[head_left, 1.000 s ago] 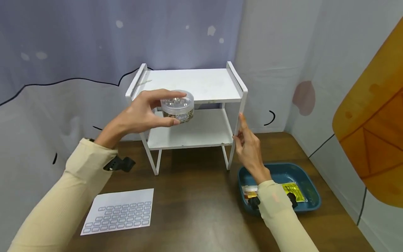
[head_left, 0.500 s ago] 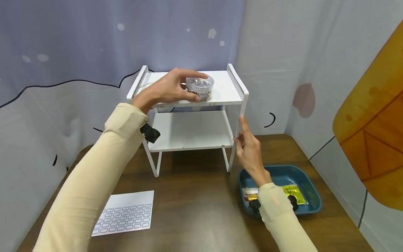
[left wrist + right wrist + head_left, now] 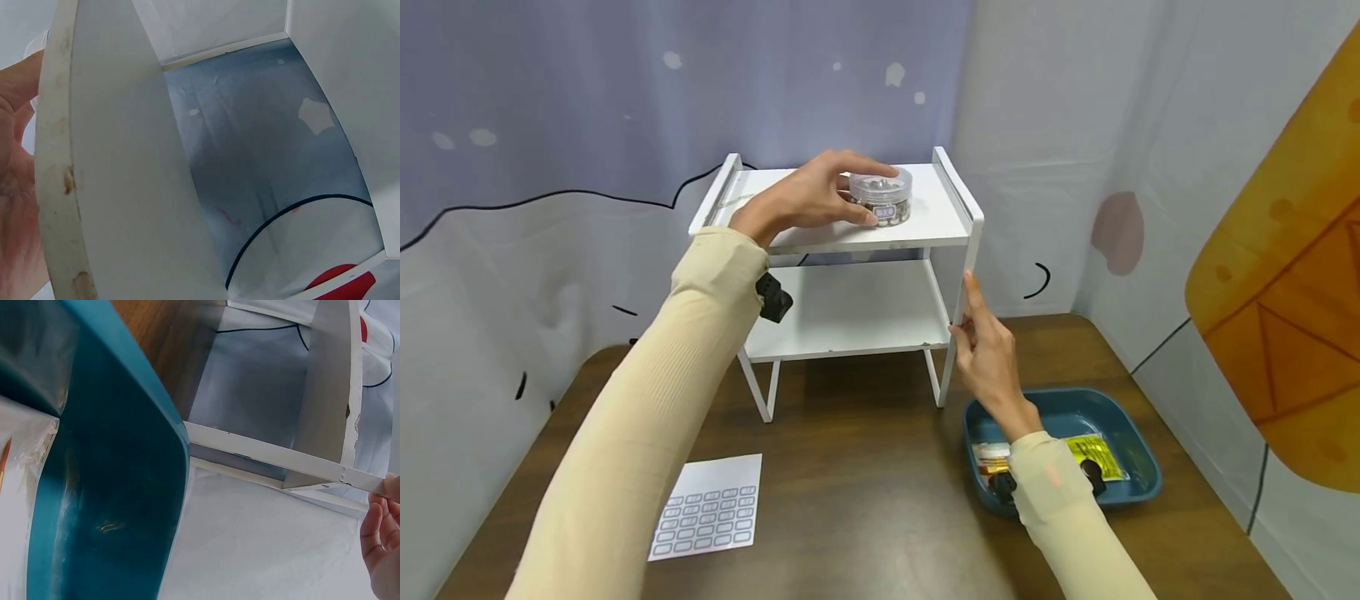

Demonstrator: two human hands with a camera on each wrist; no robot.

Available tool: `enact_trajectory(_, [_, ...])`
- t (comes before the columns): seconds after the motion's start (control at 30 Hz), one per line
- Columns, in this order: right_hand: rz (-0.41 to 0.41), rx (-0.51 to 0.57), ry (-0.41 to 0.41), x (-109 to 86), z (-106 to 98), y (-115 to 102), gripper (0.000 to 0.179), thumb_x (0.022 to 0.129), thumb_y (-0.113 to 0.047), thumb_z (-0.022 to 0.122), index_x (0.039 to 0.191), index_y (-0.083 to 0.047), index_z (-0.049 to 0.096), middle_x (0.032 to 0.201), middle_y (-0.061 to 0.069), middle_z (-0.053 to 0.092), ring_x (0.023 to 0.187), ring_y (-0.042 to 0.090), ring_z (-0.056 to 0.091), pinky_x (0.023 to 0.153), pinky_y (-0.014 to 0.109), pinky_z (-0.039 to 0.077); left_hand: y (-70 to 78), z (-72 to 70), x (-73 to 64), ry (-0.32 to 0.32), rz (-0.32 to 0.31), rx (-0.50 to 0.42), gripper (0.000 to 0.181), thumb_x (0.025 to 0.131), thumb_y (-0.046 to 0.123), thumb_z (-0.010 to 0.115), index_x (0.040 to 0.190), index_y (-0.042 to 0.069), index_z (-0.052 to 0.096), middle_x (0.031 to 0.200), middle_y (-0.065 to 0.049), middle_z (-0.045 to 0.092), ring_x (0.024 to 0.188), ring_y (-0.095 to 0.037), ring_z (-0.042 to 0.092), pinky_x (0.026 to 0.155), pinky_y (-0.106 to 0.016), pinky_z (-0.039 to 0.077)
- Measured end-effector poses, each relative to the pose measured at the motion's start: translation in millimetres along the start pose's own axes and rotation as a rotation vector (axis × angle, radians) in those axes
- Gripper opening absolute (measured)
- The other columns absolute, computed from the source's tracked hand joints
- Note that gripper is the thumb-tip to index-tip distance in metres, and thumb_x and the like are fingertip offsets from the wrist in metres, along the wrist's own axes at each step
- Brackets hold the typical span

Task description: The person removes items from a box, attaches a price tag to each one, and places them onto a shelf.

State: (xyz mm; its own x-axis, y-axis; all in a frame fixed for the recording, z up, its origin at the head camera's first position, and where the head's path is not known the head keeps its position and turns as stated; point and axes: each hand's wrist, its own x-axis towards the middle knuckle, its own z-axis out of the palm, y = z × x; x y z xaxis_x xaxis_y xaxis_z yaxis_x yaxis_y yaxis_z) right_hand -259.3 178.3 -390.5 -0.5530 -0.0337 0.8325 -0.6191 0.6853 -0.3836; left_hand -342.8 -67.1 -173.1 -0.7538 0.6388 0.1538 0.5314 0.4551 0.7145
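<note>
Your left hand (image 3: 820,196) grips a jar (image 3: 891,207) atop the shelf (image 3: 857,308); your right hand (image 3: 990,358) pinches the shelf's leg (image 3: 950,371). Sleeves (image 3: 655,392) partly obstruct tray (image 3: 1063,406), right-front of shelf, and sheet (image 3: 711,521), left-front.

Lower shelf (image 3: 861,304) reachable from the front — jar (image 3: 892,204) blocks part of upper shelf (image 3: 934,215); curtain (image 3: 820,92) seems close behind.

jar (image 3: 892,198): colourless | shelf (image 3: 861,308): white | tub (image 3: 1075,407): teal | packet (image 3: 1099,458): yellow | sheet (image 3: 711,508): white, grey-blue boxes | table (image 3: 865,500): brown
</note>
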Motion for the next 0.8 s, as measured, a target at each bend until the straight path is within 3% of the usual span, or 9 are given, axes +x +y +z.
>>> enact_trajectory(0.13, [0.009, 0.012, -0.007, 1.3, 0.1, -1.5, 0.091, 0.087, 0.011, 0.068, 0.159, -0.027, 0.027, 0.083, 0.017, 0.060, 0.068, 0.028, 0.059, 0.059, 0.038, 0.049, -0.7, -0.5, 0.7, 0.022, 0.007, 0.019, 0.065, 0.085, -0.008, 0.071, 0.145, 0.005, 0.050, 0.143, -0.021, 0.042, 0.135, -0.039, 0.050, 0.113, -0.039, 0.042])
enact_trajectory(0.27, [0.013, 0.008, -0.010, 1.9, 1.4, -0.8, 0.091, 0.087, 0.011, 0.067, 0.159, -0.027, 0.027, 0.084, 0.017, 0.060, 0.069, 0.028, 0.060, 0.059, 0.037, 0.049, -2.6, -1.5, 1.1, 0.049, 0.031, 0.105, 0.067, 0.084, -0.004, 0.076, 0.145, 0.006, 0.051, 0.144, -0.020, 0.044, 0.132, -0.039, 0.050, 0.112, -0.043, 0.042])
enact_trajectory(0.4, [0.018, 0.010, -0.007, 0.5, 1.9, -0.4, 0.092, 0.087, 0.013, 0.067, 0.159, -0.028, 0.027, 0.084, 0.017, 0.060, 0.069, 0.027, 0.060, 0.059, 0.037, 0.049, -2.2, -3.6, -1.9, 0.069, 0.054, 0.179, 0.076, 0.082, 0.008, 0.081, 0.150, 0.013, 0.047, 0.154, -0.015, 0.039, 0.141, -0.034, 0.039, 0.119, -0.048, 0.029])
enact_trajectory(0.5, [0.015, 0.014, -0.002, -0.3, 2.3, -1.4, 0.092, 0.086, 0.014, 0.066, 0.159, -0.028, 0.027, 0.084, 0.017, 0.060, 0.069, 0.027, 0.060, 0.058, 0.037, 0.049, 3.3, -5.2, -9.6, 0.110, 0.099, 0.185, 0.084, 0.081, 0.015, 0.084, 0.153, 0.018, 0.042, 0.160, -0.008, 0.035, 0.149, -0.026, 0.028, 0.123, -0.048, 0.022])
enact_trajectory(0.67, [-0.005, 0.014, 0.013, 1.8, 2.4, -1.2, 0.093, 0.086, 0.014, 0.066, 0.159, -0.029, 0.027, 0.083, 0.016, 0.059, 0.067, 0.028, 0.059, 0.057, 0.037, 0.049, 21.4, 4.1, -31.8, 0.306, 0.244, 0.109, 0.074, 0.082, 0.015, 0.083, 0.148, 0.016, 0.049, 0.155, -0.005, 0.043, 0.146, -0.017, 0.034, 0.121, -0.039, 0.028])
enact_trajectory(0.8, [0.021, 0.021, -0.008, 3.4, -1.3, -2.2, 0.091, 0.086, 0.012, 0.067, 0.159, -0.027, 0.028, 0.084, 0.017, 0.060, 0.069, 0.029, 0.060, 0.059, 0.038, 0.052, 24.7, 31.2, -49.4, 0.498, 0.455, -0.011, 0.055, 0.082, 0.003, 0.080, 0.133, 0.000, 0.061, 0.140, -0.017, 0.055, 0.135, -0.022, 0.047, 0.118, -0.031, 0.034])
